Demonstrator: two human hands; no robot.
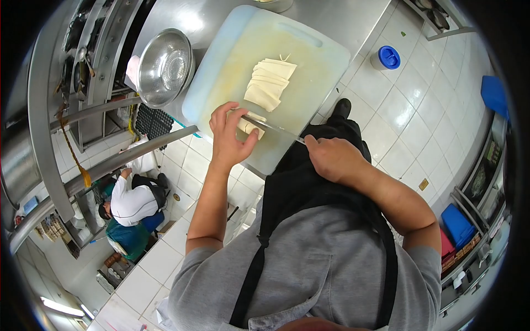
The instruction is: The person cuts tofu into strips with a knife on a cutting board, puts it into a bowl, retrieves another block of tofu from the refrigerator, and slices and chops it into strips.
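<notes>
Cream-coloured block (250,127), pinched by the left hand (228,136), sits on the cutting board (314,71) under a knife (280,131) gripped in the right hand (335,158). Slices (270,83) lie beyond; beside the board stands an open steel bowl (156,85), and on the floor (411,105) a blue-lidded tub (388,57), contents hidden.

The floor (400,110) is laid with white, glossy tiles, seen from one to four o'clock and again from seven to nine. A steel worktable (193,19) is set toward twelve o'clock. Loaded shelving (468,208) is ranged between three and four — a steel rail (160,142) is seen at nine. A lit tube light (62,306) is mounted at eight o'clock.
</notes>
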